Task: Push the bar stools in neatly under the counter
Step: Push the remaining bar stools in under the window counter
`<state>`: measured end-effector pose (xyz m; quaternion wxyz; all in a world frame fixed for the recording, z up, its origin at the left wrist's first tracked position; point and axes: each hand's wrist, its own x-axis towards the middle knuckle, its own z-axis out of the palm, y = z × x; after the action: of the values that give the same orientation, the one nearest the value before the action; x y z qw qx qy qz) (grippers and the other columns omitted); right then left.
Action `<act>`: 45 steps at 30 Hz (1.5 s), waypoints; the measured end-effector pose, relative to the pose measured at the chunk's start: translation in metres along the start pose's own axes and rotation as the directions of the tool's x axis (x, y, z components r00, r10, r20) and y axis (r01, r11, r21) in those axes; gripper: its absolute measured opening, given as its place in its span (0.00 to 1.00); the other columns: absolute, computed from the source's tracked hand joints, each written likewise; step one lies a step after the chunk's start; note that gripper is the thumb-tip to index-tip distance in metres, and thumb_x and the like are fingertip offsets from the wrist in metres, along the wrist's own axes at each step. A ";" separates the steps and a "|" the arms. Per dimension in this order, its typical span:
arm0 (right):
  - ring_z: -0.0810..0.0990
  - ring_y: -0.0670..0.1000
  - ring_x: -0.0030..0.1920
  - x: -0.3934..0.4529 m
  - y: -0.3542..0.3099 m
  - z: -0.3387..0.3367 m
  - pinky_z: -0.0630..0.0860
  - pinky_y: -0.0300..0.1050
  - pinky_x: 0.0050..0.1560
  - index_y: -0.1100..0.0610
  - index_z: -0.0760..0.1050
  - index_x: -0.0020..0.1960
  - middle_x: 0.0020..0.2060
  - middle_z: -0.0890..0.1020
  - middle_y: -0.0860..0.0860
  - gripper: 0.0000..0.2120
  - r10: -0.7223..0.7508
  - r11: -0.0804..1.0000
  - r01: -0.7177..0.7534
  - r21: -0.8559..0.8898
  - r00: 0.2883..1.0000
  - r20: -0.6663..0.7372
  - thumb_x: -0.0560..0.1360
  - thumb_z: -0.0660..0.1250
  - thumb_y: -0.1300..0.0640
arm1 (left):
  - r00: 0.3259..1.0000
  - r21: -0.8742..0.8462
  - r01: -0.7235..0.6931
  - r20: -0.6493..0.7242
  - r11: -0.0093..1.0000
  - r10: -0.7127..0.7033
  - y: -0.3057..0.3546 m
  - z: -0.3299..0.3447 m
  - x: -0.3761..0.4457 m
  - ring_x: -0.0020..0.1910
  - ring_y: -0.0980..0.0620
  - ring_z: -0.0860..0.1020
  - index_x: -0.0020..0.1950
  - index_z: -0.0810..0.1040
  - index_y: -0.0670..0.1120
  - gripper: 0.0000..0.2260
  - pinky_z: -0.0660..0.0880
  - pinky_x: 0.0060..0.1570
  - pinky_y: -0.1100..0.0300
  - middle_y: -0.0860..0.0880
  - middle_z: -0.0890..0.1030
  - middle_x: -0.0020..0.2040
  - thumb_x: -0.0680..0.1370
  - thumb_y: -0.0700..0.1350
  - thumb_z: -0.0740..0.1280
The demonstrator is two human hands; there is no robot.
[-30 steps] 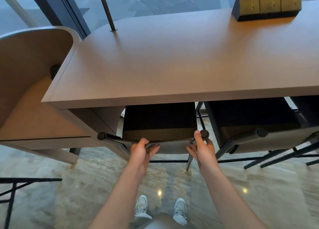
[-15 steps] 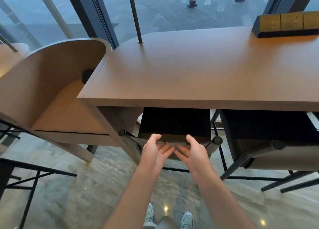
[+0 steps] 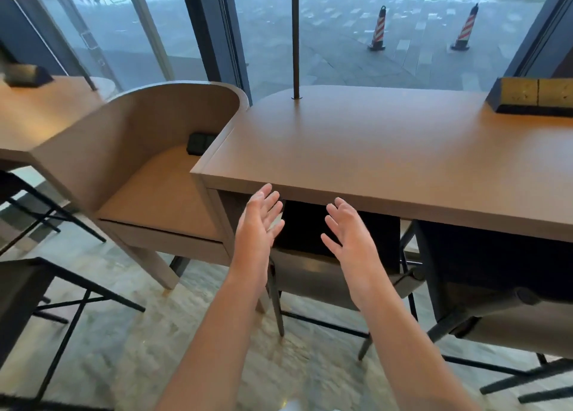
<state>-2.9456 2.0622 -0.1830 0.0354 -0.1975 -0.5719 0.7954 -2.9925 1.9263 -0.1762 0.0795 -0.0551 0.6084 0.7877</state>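
A bar stool (image 3: 313,274) with a dark seat and grey backrest stands tucked under the brown counter (image 3: 372,150), just below its front edge. My left hand (image 3: 259,221) and my right hand (image 3: 348,229) hover above the stool's backrest, palms facing each other, fingers spread, touching nothing. A second stool (image 3: 502,314) stands to the right, its backrest sticking out from under the counter. A third stool (image 3: 21,286) with black legs stands out on the floor at the far left.
A curved wooden booth partition (image 3: 148,150) adjoins the counter's left end. A thin metal pole (image 3: 296,38) rises from the counter's back. A black-and-tan block (image 3: 533,96) sits at the counter's right. Another counter (image 3: 37,116) lies at left. Marble floor lies below.
Both hands let go of the stool's backrest and lifted away, fingers spreading. The view pulled back and tilted up, showing more of the window and the left stool.
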 end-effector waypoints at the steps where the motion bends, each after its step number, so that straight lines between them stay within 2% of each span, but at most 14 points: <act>1: 0.66 0.51 0.75 -0.002 -0.004 0.008 0.65 0.55 0.76 0.51 0.61 0.78 0.76 0.67 0.50 0.23 -0.007 1.000 0.007 0.001 1.000 0.012 0.84 0.57 0.49 | 1.000 -0.002 -0.020 -0.002 1.000 0.020 0.008 -0.007 0.001 0.70 0.52 0.75 0.69 0.73 0.54 0.15 0.69 0.72 0.48 0.49 0.76 0.71 0.86 0.51 0.53; 7: 0.65 0.50 0.75 -0.009 -0.012 0.066 0.63 0.55 0.76 0.53 0.62 0.78 0.75 0.68 0.51 0.24 -0.046 0.999 0.048 -0.026 0.995 0.088 0.83 0.57 0.49 | 0.995 0.047 -0.094 -0.023 0.994 0.095 0.039 -0.061 0.000 0.73 0.54 0.71 0.76 0.69 0.53 0.21 0.64 0.76 0.48 0.51 0.72 0.75 0.87 0.54 0.47; 13: 0.67 0.49 0.75 -0.020 0.006 0.162 0.64 0.52 0.76 0.52 0.63 0.78 0.75 0.69 0.49 0.24 -0.029 0.995 0.043 -0.085 0.986 0.163 0.83 0.57 0.49 | 0.986 0.047 -0.109 -0.122 0.993 0.115 0.068 -0.158 -0.002 0.75 0.54 0.69 0.78 0.66 0.52 0.24 0.61 0.77 0.47 0.50 0.69 0.77 0.86 0.58 0.45; 17: 0.68 0.49 0.74 -0.034 0.027 0.233 0.65 0.52 0.75 0.50 0.70 0.70 0.73 0.71 0.50 0.16 0.008 0.996 0.012 -0.093 0.978 0.209 0.84 0.57 0.51 | 0.973 -0.001 -0.126 -0.196 0.992 0.123 0.084 -0.228 -0.013 0.74 0.53 0.70 0.78 0.67 0.53 0.25 0.62 0.77 0.48 0.50 0.70 0.77 0.86 0.59 0.45; 20: 0.69 0.49 0.73 -0.045 0.052 0.290 0.66 0.50 0.74 0.51 0.66 0.75 0.71 0.73 0.49 0.21 0.035 0.993 -0.003 -0.116 0.962 0.272 0.84 0.57 0.48 | 0.955 -0.016 -0.146 -0.263 0.989 0.137 0.098 -0.286 -0.025 0.74 0.54 0.70 0.77 0.67 0.53 0.24 0.61 0.77 0.49 0.50 0.70 0.77 0.86 0.59 0.46; 23: 0.70 0.48 0.72 -0.058 0.074 0.346 0.68 0.46 0.70 0.50 0.66 0.75 0.66 0.75 0.46 0.22 0.074 0.992 -0.033 -0.122 0.935 0.348 0.83 0.56 0.46 | 0.926 -0.004 -0.176 -0.341 0.984 0.164 0.114 -0.342 -0.042 0.74 0.55 0.70 0.78 0.66 0.54 0.24 0.60 0.77 0.50 0.52 0.69 0.77 0.85 0.59 0.46; 28: 0.68 0.48 0.74 -0.083 0.100 0.431 0.65 0.51 0.75 0.52 0.63 0.78 0.73 0.71 0.49 0.25 0.145 0.982 -0.063 -0.178 0.855 0.499 0.84 0.55 0.45 | 0.852 0.016 -0.222 -0.484 0.975 0.202 0.133 -0.424 -0.067 0.74 0.55 0.69 0.80 0.64 0.53 0.26 0.59 0.78 0.49 0.51 0.68 0.78 0.85 0.60 0.45; 35: 0.71 0.46 0.71 -0.087 0.132 0.502 0.67 0.49 0.74 0.52 0.64 0.77 0.71 0.74 0.48 0.26 0.217 0.960 -0.044 -0.277 0.743 0.634 0.83 0.55 0.42 | 0.739 -0.022 -0.236 -0.654 0.971 0.165 0.136 -0.489 -0.083 0.73 0.57 0.70 0.80 0.64 0.54 0.25 0.62 0.77 0.51 0.53 0.69 0.77 0.85 0.61 0.47; 39: 0.71 0.47 0.71 -0.081 0.155 0.542 0.68 0.51 0.74 0.52 0.64 0.77 0.71 0.74 0.48 0.26 0.293 0.945 -0.090 -0.314 0.658 0.693 0.83 0.55 0.42 | 0.647 -0.034 -0.251 -0.749 0.967 0.142 0.134 -0.518 -0.081 0.72 0.58 0.71 0.79 0.65 0.54 0.26 0.63 0.76 0.51 0.53 0.70 0.77 0.85 0.62 0.47; 45: 0.72 0.48 0.71 -0.075 0.176 0.591 0.69 0.50 0.72 0.53 0.66 0.76 0.71 0.75 0.50 0.25 0.405 0.909 -0.134 -0.395 0.509 0.759 0.83 0.55 0.42 | 0.470 -0.016 -0.284 -0.874 0.959 0.125 0.138 -0.540 -0.083 0.71 0.58 0.73 0.78 0.67 0.54 0.25 0.65 0.75 0.51 0.54 0.72 0.75 0.85 0.61 0.48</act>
<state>-3.0564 1.4518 -0.1665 -0.3920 0.1092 -0.5902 0.6972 -2.9430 1.3652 -0.1667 -0.3355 -0.3746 0.5031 0.7028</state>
